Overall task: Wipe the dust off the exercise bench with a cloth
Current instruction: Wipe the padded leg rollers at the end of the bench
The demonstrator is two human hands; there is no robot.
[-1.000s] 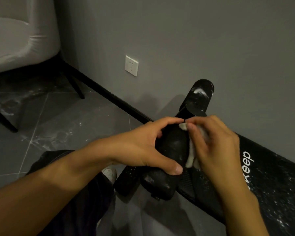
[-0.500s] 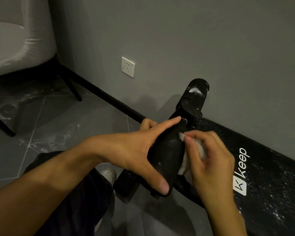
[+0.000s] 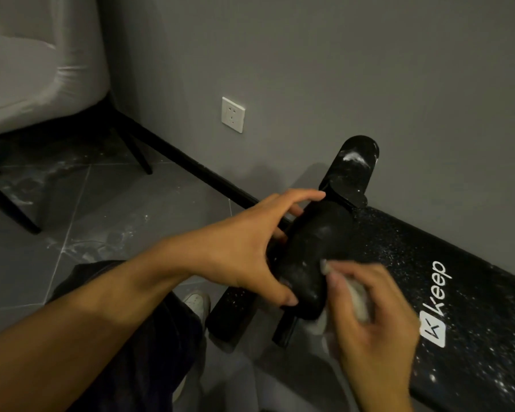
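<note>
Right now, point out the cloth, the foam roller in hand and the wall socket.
cloth [image 3: 359, 303]: head view, on its white bunched middle.
foam roller [image 3: 312, 257]: head view, on the middle of its dusty side.
wall socket [image 3: 233, 114]: head view, on the centre of its faceplate.

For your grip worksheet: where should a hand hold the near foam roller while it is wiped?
Grip the foam roller around its rounded middle, from the left, as the left hand does, leaving its right flank free for the cloth.
</note>
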